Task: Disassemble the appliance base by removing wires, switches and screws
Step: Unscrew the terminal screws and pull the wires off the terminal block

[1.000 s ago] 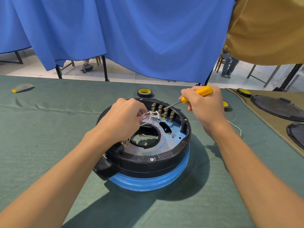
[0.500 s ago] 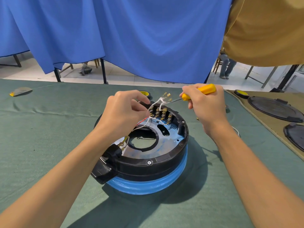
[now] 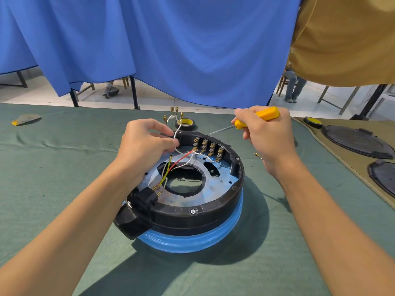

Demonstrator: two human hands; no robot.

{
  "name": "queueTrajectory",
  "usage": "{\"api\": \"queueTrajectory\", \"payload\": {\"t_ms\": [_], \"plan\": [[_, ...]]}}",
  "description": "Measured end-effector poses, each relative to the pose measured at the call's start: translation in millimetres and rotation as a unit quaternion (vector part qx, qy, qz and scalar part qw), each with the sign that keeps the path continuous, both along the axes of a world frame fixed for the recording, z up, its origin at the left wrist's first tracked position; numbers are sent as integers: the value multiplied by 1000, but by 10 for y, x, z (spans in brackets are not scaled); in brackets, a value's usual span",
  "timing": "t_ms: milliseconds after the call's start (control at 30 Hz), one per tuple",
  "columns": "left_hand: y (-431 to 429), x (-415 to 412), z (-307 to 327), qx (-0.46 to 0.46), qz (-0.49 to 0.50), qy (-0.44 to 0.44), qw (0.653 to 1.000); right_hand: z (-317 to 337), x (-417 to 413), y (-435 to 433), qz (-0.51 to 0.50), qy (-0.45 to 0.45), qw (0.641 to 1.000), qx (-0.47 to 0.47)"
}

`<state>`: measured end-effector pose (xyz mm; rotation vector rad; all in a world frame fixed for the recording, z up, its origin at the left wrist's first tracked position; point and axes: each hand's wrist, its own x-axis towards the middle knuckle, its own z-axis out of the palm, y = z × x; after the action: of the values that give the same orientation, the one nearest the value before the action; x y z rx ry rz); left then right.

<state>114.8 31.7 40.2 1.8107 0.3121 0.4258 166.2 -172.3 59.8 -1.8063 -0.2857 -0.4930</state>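
A round appliance base with a black rim and blue underside lies upside down on the green cloth. A row of switches with brass terminals stands at its far inner wall. My left hand pinches a white wire bundle whose brass connector ends stick up above the base. Red, white and yellow-green wires run across the blue metal plate to a black socket at the near left. My right hand grips a yellow-handled screwdriver, tip pointing left above the rim.
A yellow tape roll sits just behind the base. A loose brass connector lies right of it. Black round covers and another tape roll rest on a tan cloth at far right. Blue curtains hang behind the table.
My left hand pulled the white wires up and away from the switch terminals, lifting their connector ends clear. The screwdriver drew back from the switches to above the rim.
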Motion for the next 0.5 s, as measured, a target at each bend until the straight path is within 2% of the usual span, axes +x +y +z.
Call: {"api": "queueTrajectory", "payload": {"t_ms": [133, 267, 400, 500], "plan": [[-23, -23, 26, -8, -38, -8, 999, -3, -11, 14, 5, -3, 1000, -5], [-54, -39, 27, 84, -104, 20, 991, -10, -20, 28, 14, -6, 1000, -13], [-40, -25, -11, 114, -85, 22, 990, -19, -26, 33, 13, -9, 1000, -23], [-6, -9, -5, 73, -83, 27, 994, -16, -25, 33, 14, -8, 1000, -23]]}}
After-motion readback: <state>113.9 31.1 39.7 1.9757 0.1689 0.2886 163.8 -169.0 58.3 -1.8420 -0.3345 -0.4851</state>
